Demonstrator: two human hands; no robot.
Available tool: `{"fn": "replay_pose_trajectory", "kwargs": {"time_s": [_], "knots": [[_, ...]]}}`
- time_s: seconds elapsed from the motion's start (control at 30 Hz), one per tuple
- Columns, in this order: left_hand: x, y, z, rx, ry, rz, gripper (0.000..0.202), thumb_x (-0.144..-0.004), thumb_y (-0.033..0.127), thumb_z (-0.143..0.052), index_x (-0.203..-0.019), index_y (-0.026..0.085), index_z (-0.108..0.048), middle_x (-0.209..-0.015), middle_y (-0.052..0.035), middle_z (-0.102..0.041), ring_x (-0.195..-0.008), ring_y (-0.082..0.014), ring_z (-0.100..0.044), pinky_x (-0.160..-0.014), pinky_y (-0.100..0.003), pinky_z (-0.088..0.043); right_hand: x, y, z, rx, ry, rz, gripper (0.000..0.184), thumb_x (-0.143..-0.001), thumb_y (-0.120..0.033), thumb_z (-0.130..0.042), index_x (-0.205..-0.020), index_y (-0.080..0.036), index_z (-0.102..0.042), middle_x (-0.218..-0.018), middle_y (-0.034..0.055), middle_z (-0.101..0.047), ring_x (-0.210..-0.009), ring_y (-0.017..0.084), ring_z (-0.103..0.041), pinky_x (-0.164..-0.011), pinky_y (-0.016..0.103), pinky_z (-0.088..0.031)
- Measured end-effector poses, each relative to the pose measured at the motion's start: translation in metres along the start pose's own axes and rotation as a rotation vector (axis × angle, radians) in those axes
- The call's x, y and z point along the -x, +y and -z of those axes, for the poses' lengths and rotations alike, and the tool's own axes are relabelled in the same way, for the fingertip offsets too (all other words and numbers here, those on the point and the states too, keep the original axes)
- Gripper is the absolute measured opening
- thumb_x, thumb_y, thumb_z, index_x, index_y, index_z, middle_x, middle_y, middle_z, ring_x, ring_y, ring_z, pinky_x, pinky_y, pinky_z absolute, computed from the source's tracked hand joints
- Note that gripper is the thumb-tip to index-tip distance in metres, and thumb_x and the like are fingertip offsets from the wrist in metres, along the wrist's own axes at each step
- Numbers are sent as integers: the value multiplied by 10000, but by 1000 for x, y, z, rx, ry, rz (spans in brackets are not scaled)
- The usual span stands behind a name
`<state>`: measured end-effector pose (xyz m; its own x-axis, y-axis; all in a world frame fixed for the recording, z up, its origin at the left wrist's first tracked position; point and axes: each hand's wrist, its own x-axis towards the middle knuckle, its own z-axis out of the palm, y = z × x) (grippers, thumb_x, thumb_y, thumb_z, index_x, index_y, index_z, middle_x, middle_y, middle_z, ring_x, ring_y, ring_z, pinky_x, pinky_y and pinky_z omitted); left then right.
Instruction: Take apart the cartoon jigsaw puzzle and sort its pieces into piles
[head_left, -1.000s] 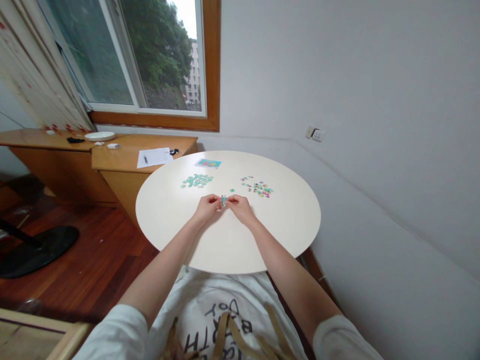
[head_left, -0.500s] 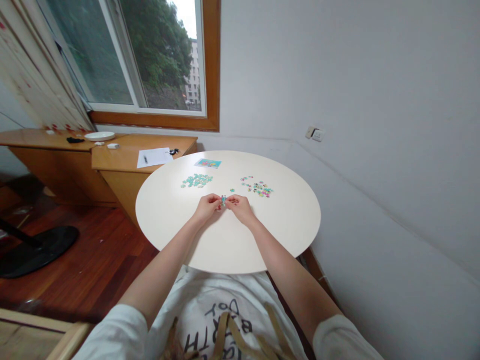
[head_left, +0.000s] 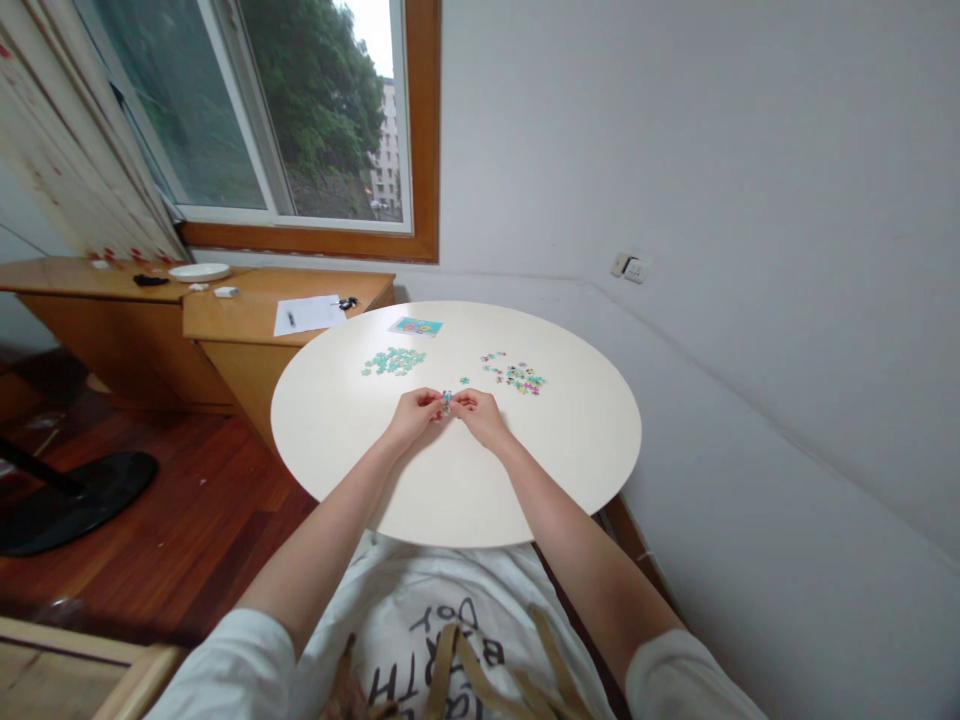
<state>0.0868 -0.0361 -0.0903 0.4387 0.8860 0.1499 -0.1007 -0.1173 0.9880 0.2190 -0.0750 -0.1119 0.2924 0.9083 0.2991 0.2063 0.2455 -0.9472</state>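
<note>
Between my two hands, near the middle of the round white table [head_left: 465, 500], are a few small puzzle pieces [head_left: 447, 398]. My left hand [head_left: 417, 412] pinches their left side with closed fingers. From the right, my right hand [head_left: 480, 412] grips the same pieces between thumb and fingers. Whether the pieces are joined is too small to tell. Just beyond my fingertips lies a single green puzzle piece [head_left: 465, 380]. A pile of teal puzzle pieces [head_left: 394, 361] is spread at the back left, and mixed-colour puzzle pieces [head_left: 523, 377] are scattered at the back right.
Toward the table's far edge lies a colourful picture card [head_left: 417, 327]. A wooden desk [head_left: 262, 300] stands behind on the left, bearing a sheet of paper [head_left: 307, 314] and a white plate [head_left: 199, 272]. The wall [head_left: 750, 250] runs close along the right side.
</note>
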Motion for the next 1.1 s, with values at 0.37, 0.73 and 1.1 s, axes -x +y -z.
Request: {"fn": "replay_pose_trajectory", "kwargs": {"time_s": [0.37, 0.73, 1.1], "knots": [[-3, -3, 3, -45, 59, -10, 242, -559, 343, -692, -617, 124, -608, -501, 4, -531, -475, -88, -448, -492, -229, -353, -3, 2, 1, 21, 34, -1, 105, -652, -227, -571, -710, -155, -620, -653, 4, -623, -599, 121, -559, -622, 256, -458], [-3, -4, 7, -61, 77, -16, 258, -555, 353, -711, -616, 125, -606, -492, 5, -534, -470, -92, -455, -487, -229, -348, -5, 6, 3, 60, 77, 11, 102, -655, -184, -554, -721, -174, -631, -679, 8, -639, -629, 132, -572, -630, 260, -463], [-5, -5, 7, -80, 42, -24, 227, -572, 317, -719, -598, 120, -607, -495, 11, -535, -465, -83, -447, -489, -224, -335, 0, -2, 2, 47, 18, 33, 125, -651, -269, -593, -688, -156, -630, -680, 19, -642, -652, 143, -577, -668, 274, -458]]}}
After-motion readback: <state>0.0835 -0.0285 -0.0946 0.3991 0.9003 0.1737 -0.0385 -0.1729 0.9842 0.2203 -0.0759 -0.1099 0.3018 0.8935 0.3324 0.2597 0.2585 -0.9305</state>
